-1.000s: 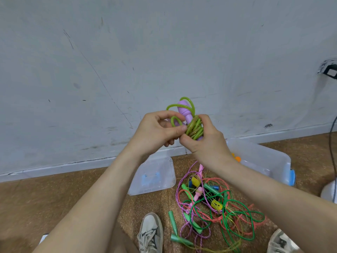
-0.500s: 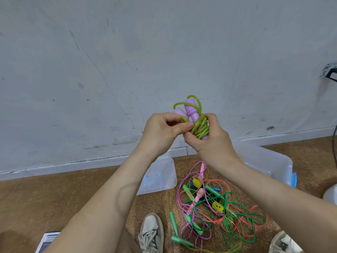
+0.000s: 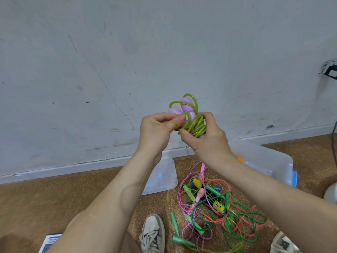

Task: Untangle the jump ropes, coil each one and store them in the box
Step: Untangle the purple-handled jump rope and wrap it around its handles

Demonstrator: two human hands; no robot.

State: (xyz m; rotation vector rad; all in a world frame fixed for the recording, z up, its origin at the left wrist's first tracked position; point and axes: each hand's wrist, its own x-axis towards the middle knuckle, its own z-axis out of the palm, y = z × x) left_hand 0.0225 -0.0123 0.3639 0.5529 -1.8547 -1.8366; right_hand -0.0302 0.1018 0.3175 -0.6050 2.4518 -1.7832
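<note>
1. The clear box (image 3: 269, 161) sits on the floor (image 3: 54, 198) to your right, with its lid (image 3: 164, 181) lying nearby.
2. The tangled ropes (image 3: 218, 207) lie heaped on the floor near the box.
3. Your right hand (image 3: 206, 141) curls its fingers round the green rope coil (image 3: 196, 126), held up before the wall (image 3: 109, 70).
4. Your left hand (image 3: 156, 132) pinches one of its loops between thumb and forefinger.

box (image 3: 269, 161) behind rope pile (image 3: 217, 205), lid (image 3: 164, 178) left
</note>
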